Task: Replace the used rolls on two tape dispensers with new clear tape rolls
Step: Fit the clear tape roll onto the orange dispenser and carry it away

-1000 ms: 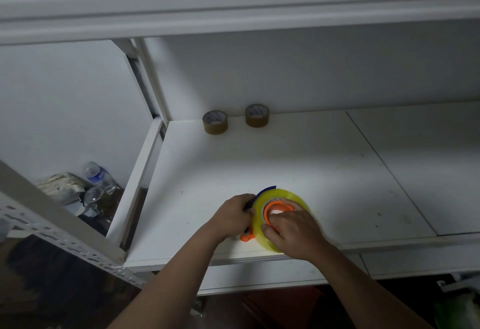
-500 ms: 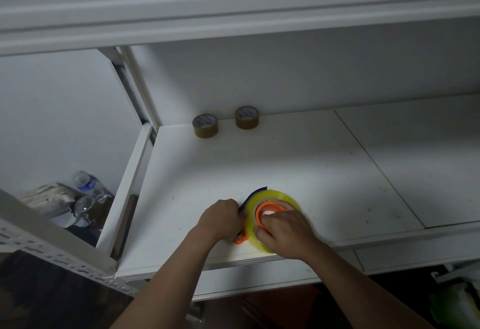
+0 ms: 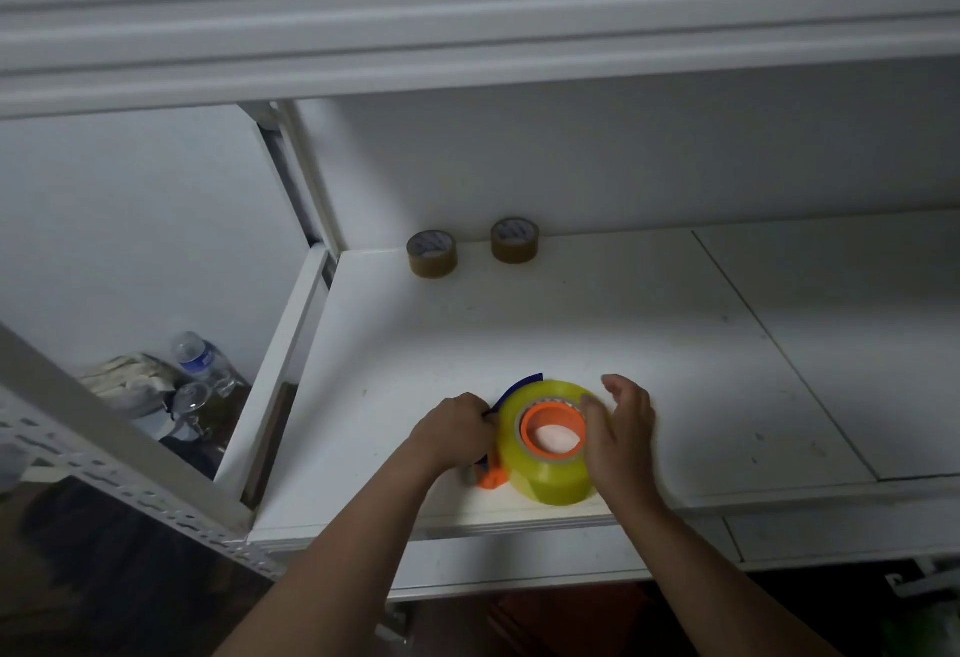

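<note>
A thick yellowish clear tape roll (image 3: 545, 474) sits on the orange hub (image 3: 550, 428) of a blue and orange tape dispenser (image 3: 491, 477) near the shelf's front edge. My left hand (image 3: 454, 428) grips the dispenser's blue frame at the roll's left side. My right hand (image 3: 621, 433) rests against the roll's right side with relaxed fingers, the thumb lying on the roll's top. Two brown tape rolls (image 3: 432, 254) (image 3: 515, 239) stand at the back of the shelf, far from both hands.
The white shelf board (image 3: 597, 334) runs right past a seam. A white upright post (image 3: 291, 178) stands at the back left. Below left, a plastic bottle (image 3: 200, 355) and crumpled items lie on a lower level. A perforated metal rail (image 3: 119, 480) crosses the lower left.
My right hand has come off the orange hub and moved to the roll's right side, leaving the hub uncovered. My left hand keeps its grip on the dispenser.
</note>
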Tool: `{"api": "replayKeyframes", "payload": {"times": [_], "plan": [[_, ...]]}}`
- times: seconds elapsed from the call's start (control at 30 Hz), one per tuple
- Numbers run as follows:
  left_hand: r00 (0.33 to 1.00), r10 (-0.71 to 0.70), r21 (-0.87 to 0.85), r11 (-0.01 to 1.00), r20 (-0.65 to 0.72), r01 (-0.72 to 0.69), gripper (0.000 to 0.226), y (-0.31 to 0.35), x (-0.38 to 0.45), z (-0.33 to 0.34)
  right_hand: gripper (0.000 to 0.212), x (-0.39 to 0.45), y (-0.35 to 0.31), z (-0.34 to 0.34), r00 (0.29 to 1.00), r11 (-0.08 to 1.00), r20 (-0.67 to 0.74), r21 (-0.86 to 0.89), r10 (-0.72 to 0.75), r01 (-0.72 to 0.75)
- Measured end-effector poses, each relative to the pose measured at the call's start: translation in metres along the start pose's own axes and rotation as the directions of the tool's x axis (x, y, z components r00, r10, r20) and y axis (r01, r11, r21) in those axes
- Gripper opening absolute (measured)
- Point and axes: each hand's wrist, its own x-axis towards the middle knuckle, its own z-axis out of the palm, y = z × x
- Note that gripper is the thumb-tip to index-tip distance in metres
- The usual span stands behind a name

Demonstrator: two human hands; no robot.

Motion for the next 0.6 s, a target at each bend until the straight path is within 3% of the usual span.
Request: {"api": "replayKeyframes", "payload": {"times": [0.13, 0.27, 0.43, 0.6], "plan": [[0.999, -0.004, -0.066, 0.998, 0.045, 0.006, 0.027, -0.001, 0.001, -0.006, 0.023, 0.009, -0.007, -0.002, 0.939, 0.900, 0.115, 0.267, 0.324, -0.343], [0.995, 0.003, -0.198, 0.980, 0.099, 0.016, 0.022, -0.004, 0.002, -0.012, 0.023, 0.017, -0.011, -0.005, 0.880, 0.861, 0.211, 0.202, 0.426, -0.466], [0.995, 0.017, -0.346, 0.938, 0.097, 0.017, 0.027, -0.015, 0.003, -0.021, 0.028, 0.024, -0.028, -0.003, 0.862, 0.832, 0.323, 0.277, 0.390, -0.480], [0.987, 0.011, -0.638, 0.765, 0.159, 0.094, 0.030, -0.037, -0.008, -0.023, 0.026, 0.018, -0.054, 0.000, 0.892, 0.854, 0.382, 0.353, 0.241, -0.382]]}}
